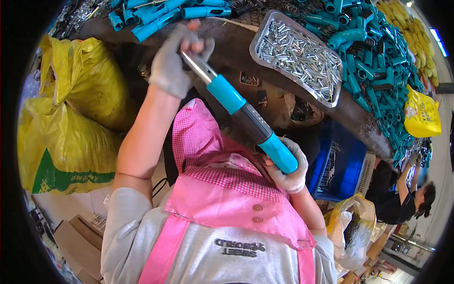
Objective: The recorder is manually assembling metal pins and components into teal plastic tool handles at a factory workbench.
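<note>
A teal-and-black tubular handle [257, 124] with a bare metal tube at its upper end slants across my front, above my pink apron [239, 201]. My right hand [291, 165], in a pale glove with bare fingertips, is wrapped round its rounded teal lower end. At the metal end is my left hand [174, 64], gloved alike and slightly blurred. Its fingers curl in close beside the tube's tip; whatever they pinch is hidden. Just beyond lies a metal tray [336, 97] heaped with small silvery pins [298, 52].
Teal handle parts [371, 66] pile up at the right, with more teal tubes [156, 19] at the far left of the bench. Yellow sacks [71, 146] stand at my left. A blue bin [352, 163] sits at my right. Another person [402, 199] is farther right.
</note>
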### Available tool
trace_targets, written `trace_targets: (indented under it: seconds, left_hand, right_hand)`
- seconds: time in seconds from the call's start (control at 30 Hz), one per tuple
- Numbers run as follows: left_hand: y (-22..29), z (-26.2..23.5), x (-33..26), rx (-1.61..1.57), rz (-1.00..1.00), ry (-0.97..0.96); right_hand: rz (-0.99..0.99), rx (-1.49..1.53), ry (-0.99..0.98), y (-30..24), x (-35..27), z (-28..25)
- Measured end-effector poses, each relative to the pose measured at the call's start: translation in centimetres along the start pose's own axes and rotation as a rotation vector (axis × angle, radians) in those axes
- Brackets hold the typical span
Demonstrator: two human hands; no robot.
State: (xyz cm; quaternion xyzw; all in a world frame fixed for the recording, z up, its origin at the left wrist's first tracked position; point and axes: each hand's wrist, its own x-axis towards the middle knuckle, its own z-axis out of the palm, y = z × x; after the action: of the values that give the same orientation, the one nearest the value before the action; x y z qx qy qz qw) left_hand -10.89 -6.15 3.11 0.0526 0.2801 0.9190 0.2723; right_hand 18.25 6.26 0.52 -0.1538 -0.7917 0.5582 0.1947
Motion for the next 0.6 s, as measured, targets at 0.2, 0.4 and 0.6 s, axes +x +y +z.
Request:
trace_targets:
  seconds: [0.2, 0.4, 0.6]
  left_hand:
    - [-6.9, -2.0, -1.2, -0.078, -0.218, 0.455]
    - [-25.0, -17.1, -2.2, 0.136, -0.892, 0.866]
    - [-42.8, -33.7, -9.4, 1.927, -0.879, -0.731]
  right_hand:
    - [0.329, 0.220, -0.010, 0.5, -0.4, 0.0]
    - [0.365, -0.603, -0.252, 6.0, -0.4, 0.9]
    - [0.275, -0.897, -0.524, 13.9, -2.4, 3.7]
